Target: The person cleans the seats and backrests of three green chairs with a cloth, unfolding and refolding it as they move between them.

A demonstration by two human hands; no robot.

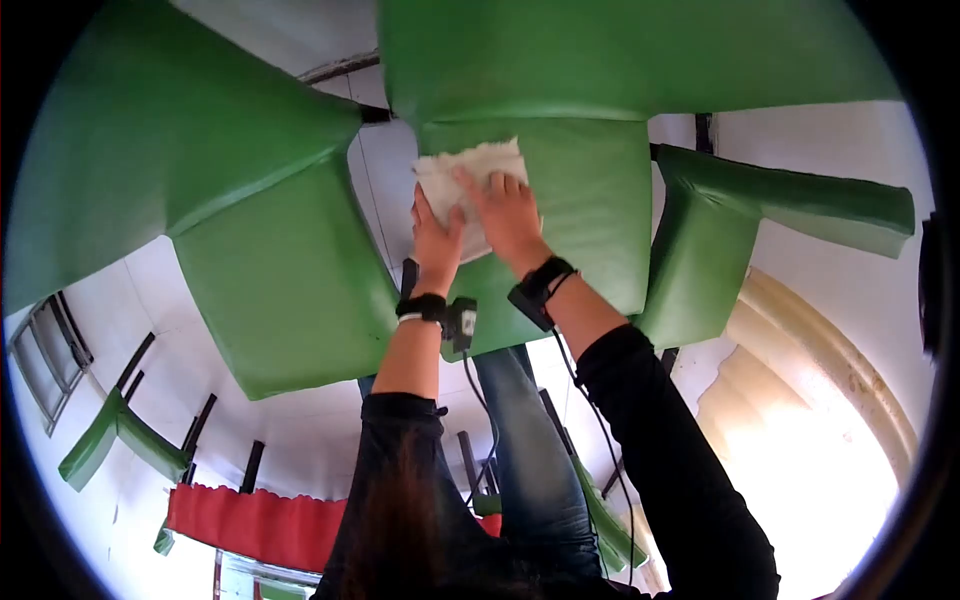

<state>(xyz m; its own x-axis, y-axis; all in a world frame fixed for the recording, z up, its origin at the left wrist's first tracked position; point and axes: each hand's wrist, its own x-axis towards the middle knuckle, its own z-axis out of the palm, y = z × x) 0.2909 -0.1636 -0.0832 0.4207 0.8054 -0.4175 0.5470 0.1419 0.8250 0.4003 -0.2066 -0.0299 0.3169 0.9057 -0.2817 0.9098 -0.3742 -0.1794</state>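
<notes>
A cream-white cloth (470, 165) with a ragged far edge lies folded flat on the seat of a green padded chair (595, 220). My left hand (437, 243) is at the cloth's left edge, its thumb on top and its fingers along the side, gripping it. Over the right part of the cloth, my right hand (508, 218) rests palm down with its index finger stretched out and apart from the others. Both wrists wear black straps with small boxes and cables.
Green chairs stand close on the left (285, 280) and on the right (705, 240). The middle chair's backrest (520, 60) rises beyond the seat. Lower down are a red-draped surface (265, 525) and more green chairs (130, 430). A pale curtain (800, 350) hangs at right.
</notes>
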